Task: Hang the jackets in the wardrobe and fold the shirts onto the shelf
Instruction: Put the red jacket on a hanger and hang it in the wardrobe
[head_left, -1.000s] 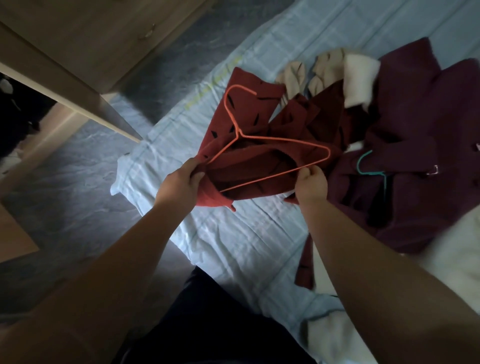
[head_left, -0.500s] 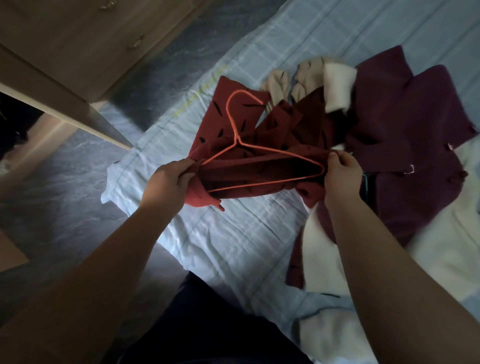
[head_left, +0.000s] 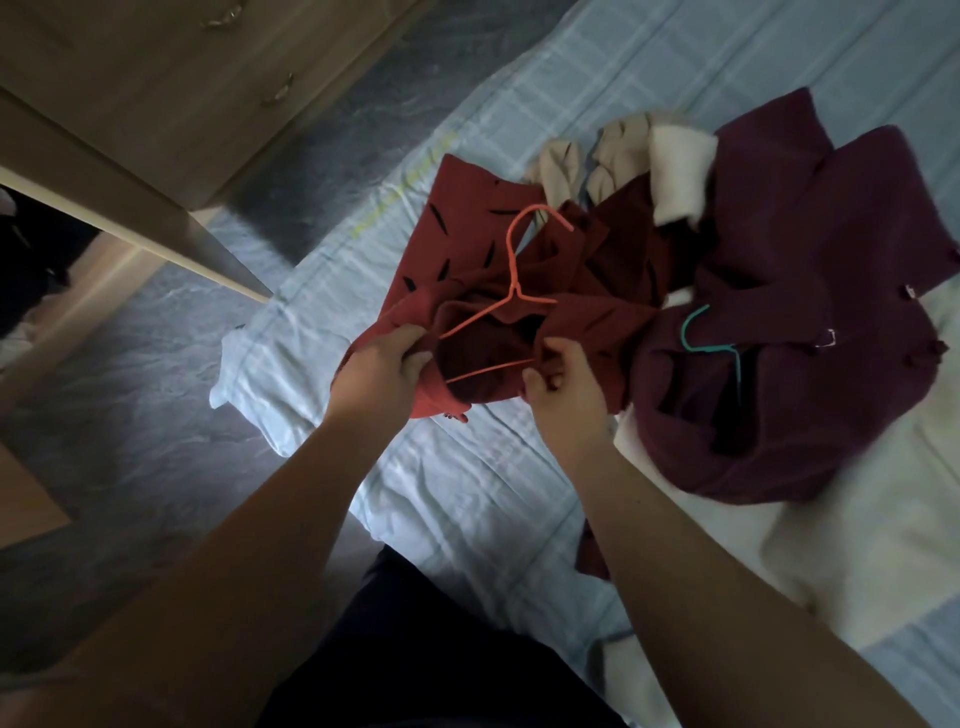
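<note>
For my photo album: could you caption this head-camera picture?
Left hand and right hand grip a red garment around an orange hanger on the bed.

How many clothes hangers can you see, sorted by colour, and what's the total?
orange hanger: 1, in the red garment that the left hand and right hand grip
teal hanger: 1, in the purple jacket
Total: 2 hangers

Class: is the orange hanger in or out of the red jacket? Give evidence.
Partly in. The orange hanger has its right end hidden under the red jacket; hook and middle show.
</note>
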